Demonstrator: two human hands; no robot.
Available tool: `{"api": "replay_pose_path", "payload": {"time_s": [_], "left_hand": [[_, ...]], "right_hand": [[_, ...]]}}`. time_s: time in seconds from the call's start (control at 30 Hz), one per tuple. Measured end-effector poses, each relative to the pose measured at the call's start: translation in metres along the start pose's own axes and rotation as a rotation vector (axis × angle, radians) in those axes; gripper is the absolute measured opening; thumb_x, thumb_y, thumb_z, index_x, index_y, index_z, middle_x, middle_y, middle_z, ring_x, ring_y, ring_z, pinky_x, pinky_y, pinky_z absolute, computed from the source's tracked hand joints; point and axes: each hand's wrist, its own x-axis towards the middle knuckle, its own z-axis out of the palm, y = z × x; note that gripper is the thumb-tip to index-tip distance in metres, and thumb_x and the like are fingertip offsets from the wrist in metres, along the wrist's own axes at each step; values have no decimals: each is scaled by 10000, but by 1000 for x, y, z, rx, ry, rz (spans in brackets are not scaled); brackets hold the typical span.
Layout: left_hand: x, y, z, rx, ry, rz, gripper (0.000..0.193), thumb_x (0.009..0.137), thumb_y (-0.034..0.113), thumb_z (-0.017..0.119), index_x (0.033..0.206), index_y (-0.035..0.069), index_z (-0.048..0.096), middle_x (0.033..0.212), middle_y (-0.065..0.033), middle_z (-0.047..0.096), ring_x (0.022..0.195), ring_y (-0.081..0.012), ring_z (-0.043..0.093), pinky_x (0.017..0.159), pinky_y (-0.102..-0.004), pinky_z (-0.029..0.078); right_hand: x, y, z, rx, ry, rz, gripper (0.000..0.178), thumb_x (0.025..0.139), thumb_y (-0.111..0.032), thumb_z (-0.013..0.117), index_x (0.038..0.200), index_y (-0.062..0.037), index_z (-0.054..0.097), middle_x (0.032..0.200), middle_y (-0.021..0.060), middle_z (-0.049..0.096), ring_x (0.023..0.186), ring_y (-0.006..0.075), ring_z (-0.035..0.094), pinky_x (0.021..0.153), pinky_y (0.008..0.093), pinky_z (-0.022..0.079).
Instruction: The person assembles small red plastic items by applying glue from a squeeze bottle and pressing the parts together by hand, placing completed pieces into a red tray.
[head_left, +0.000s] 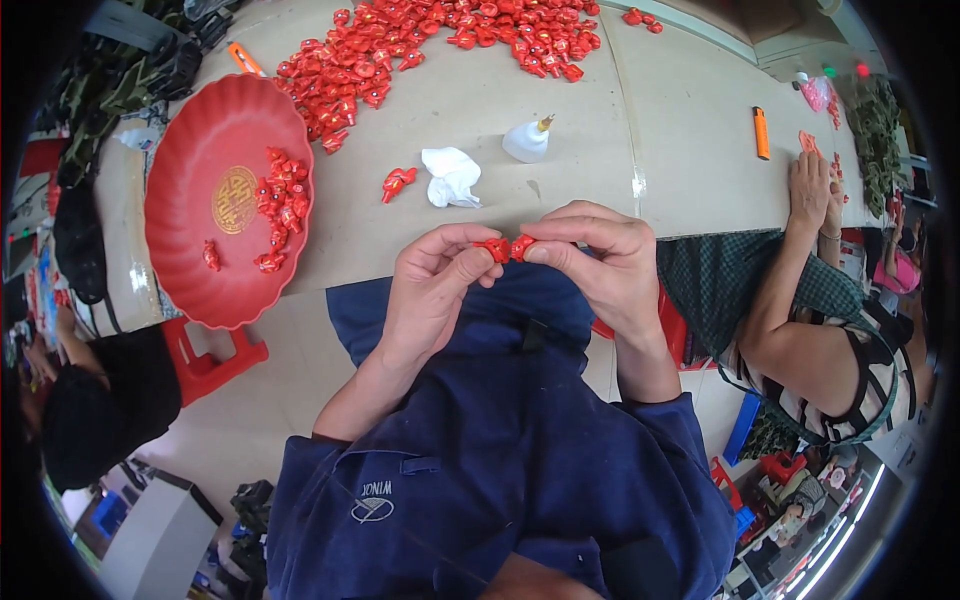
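Clock centred on the hands. Table [585, 180] runs 9 to 3. Scalloped red tray [180, 270] at 9-10, glossy red ornaments [287, 200] inside. Ornament heap [360, 65] at 11. Left hand [428, 285] and right hand [612, 262]: narrow fingertip pinches, 1 part each. Crumpled white tissue [452, 178] at 11, white squeeze bottle [525, 143] at 12. Loose red ornament [398, 183] at 10. Held parts: left red piece [492, 250], right red piece [521, 247], dead centre by near table edge; can't tell if joined.
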Motion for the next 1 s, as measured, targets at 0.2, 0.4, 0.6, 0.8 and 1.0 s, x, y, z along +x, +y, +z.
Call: {"api": "replay_pose_path", "payload": {"time_s": [0.2,0.4,0.6,0.8,1.0], "left_hand": [[-1,-2,3,152,44,69,168,818,25,601,977,-28,590,807,-72,622,707,-100,579,641,-199,462],[-2,1,-4,245,21,95,164,808,29,617,961,-30,605,765,-57,629,682,-78,577,622,-182,458],[-1,5,-5,266,5,102,160,798,24,630,948,-28,611,776,-57,638,677,-72,577,614,-183,461],[-2,6,-7,289,1,120,145,795,7,628,934,-30,613,790,-63,642,697,-81,590,622,-185,468],[-6,11,-3,343,2,138,134,794,-17,618,925,-43,608,807,-72,644,740,-93,607,678,-198,493]], "right_hand": [[-4,0,6,-70,12,3,155,730,-4,669,885,1,673,795,107,641,726,138,614,629,227,481],[-7,6,9,-125,7,-60,181,711,0,675,892,-5,673,792,99,642,716,156,612,615,237,480],[-8,10,14,-203,58,-142,181,682,-2,694,861,-8,673,764,91,638,692,167,601,596,249,472],[-10,20,20,-305,101,-332,222,623,28,720,838,20,665,756,111,626,653,176,573,567,254,434],[-10,25,26,-287,152,-402,218,608,19,731,816,13,666,733,104,623,621,181,573,548,259,438]]}}
